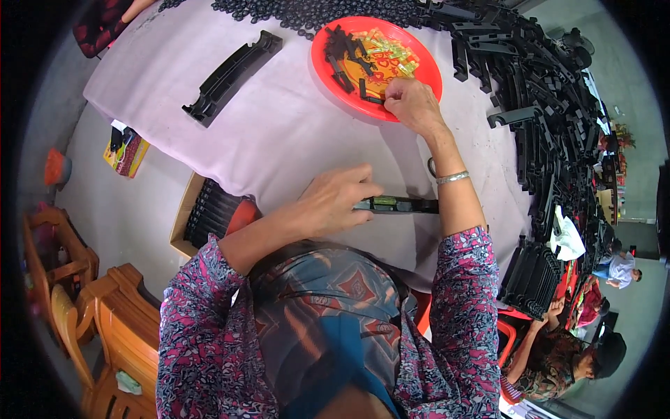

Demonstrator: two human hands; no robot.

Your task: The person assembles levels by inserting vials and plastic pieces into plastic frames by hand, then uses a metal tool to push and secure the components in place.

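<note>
From my distant place, I am looking across the surface (153, 91), covered with pale lilac cloth. At the left, a long, curved black plastic housing (234, 78) is lying alone, well apart from both hands. Nearer to the body, the left hand (335, 199) is keeping a narrow grip, thumb and fingers pinching the end of a slim black plastic strip (412, 205), in which a small translucent green piece (384, 201) is sitting. Farther away, a round red plate (318, 70) is carrying short dark sticks (338, 45) and clear yellow-green pieces (399, 54). I am judging that the step in hand is choosing a dark stick, and that the next move is calling for a fine pinch while the strip is being held steady. The left wrist is bending inward, fingers pointing right. The right hand (415, 103) is reaching forward, fingertips drooping over the plate's near rim; its grip is looking narrow, but I cannot tell if it is holding a stick. Farthest right, black plastic parts (551, 157) are lying in a heap.
</note>
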